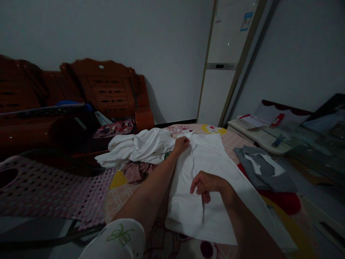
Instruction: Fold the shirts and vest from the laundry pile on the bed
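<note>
A white garment (215, 180) lies flattened on a round table with a patterned cloth (280, 201). My left hand (181, 144) reaches to the garment's far end and pinches the fabric near its collar. Nearer to me, my right hand (206, 184) rests on the middle of the garment, fingers curled and pinching a fold of the white cloth. To the left of the left hand a second white garment (140, 147) lies crumpled in a heap.
A folded grey and white garment (265, 169) lies on the table's right side. A dark wooden sofa (107, 90) holds colourful cloth (114, 128). A pink woven chair (54, 187) stands at left, a tall white appliance (223, 68) behind, a low cabinet with papers (256, 126) at right.
</note>
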Motion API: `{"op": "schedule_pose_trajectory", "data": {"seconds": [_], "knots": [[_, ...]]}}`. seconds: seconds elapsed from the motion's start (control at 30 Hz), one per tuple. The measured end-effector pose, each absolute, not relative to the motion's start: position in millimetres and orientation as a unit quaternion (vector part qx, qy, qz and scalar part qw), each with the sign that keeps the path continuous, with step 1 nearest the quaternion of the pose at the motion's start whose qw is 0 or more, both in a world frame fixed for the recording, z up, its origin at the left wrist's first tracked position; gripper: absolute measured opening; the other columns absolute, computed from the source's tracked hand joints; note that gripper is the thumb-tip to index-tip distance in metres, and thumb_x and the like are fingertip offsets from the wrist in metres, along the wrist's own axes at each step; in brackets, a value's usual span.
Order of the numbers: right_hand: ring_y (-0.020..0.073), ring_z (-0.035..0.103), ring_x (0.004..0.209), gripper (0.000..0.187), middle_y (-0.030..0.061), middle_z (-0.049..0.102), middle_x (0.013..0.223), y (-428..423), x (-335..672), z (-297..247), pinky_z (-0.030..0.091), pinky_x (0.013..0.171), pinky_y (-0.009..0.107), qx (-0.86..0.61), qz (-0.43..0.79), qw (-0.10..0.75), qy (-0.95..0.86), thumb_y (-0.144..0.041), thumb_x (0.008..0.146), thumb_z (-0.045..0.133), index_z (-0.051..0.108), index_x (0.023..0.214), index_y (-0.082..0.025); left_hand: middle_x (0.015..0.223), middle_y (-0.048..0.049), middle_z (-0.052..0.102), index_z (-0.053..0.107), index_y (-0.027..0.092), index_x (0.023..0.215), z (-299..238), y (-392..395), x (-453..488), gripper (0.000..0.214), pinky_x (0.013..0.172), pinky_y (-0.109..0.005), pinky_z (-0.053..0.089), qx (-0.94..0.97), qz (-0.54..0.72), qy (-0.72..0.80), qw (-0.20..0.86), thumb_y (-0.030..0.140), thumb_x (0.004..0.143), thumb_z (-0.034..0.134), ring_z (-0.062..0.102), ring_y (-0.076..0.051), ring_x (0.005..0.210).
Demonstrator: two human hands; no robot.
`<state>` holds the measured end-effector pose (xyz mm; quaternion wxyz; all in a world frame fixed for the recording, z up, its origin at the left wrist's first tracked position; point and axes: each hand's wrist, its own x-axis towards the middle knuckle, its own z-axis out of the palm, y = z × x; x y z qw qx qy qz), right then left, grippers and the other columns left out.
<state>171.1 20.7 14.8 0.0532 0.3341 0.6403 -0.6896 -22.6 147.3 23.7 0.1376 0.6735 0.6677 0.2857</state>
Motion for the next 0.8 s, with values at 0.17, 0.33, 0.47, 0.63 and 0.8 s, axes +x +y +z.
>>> {"op": "schedule_pose_trajectory", "data": {"seconds": [0.17, 0.33, 0.47, 0.63, 0.8], "knots": [[0.0156, 0.063, 0.042, 0.029, -0.0011, 0.065, 0.050, 23.8, 171.8, 8.8, 0.048, 0.040, 0.020, 0.352, -0.681, 0.007, 0.643, -0.033, 0.072, 0.065, 0.067, 0.093, -0.013, 0.098, -0.0156, 0.073, 0.072, 0.012, 0.100, 19.7, 152.3, -52.3, 0.028, 0.088, -0.032, 0.046, 0.592, 0.292, 0.745, 0.097, 0.012, 0.083, 0.050, 0.065, -0.026, 0.103], [0.0100, 0.053, 0.035, 0.017, -0.0035, 0.060, 0.046, 21.0, 160.5, 14.1, 0.040, 0.036, 0.018, 0.434, -0.599, -0.083, 0.668, -0.030, 0.075, 0.062, 0.062, 0.083, -0.014, 0.091, -0.0128, 0.075, 0.076, 0.015, 0.090, 12.7, 157.0, -49.3, 0.021, 0.084, -0.027, 0.048, 0.612, 0.267, 0.733, 0.132, 0.013, 0.075, 0.062, 0.069, -0.025, 0.095], [0.0091, 0.051, 0.034, 0.012, -0.0065, 0.055, 0.042, 18.9, 155.6, 14.0, 0.036, 0.036, 0.016, 0.462, -0.541, -0.092, 0.697, -0.016, 0.070, 0.059, 0.061, 0.082, -0.016, 0.107, -0.0098, 0.074, 0.073, 0.018, 0.112, 7.2, 159.6, -34.2, 0.036, 0.093, -0.029, 0.048, 0.631, 0.283, 0.708, 0.142, 0.013, 0.078, 0.060, 0.066, -0.024, 0.105], [0.0095, 0.052, 0.034, 0.014, -0.0060, 0.054, 0.040, 20.4, 156.2, 13.5, 0.037, 0.036, 0.016, 0.464, -0.559, -0.065, 0.684, -0.012, 0.064, 0.055, 0.062, 0.076, -0.016, 0.119, -0.0065, 0.071, 0.066, 0.019, 0.127, 4.7, 167.9, -28.3, 0.047, 0.097, -0.028, 0.048, 0.648, 0.310, 0.679, 0.153, 0.010, 0.084, 0.050, 0.065, -0.020, 0.110], [0.0097, 0.052, 0.034, 0.012, -0.0061, 0.054, 0.041, 22.8, 157.5, 10.8, 0.036, 0.034, 0.016, 0.455, -0.583, -0.083, 0.669, -0.015, 0.064, 0.056, 0.061, 0.075, -0.015, 0.114, -0.0046, 0.073, 0.074, 0.019, 0.112, 8.8, 181.9, -30.6, 0.045, 0.098, -0.027, 0.046, 0.656, 0.318, 0.667, 0.151, 0.004, 0.079, 0.047, 0.064, -0.019, 0.111]]}}
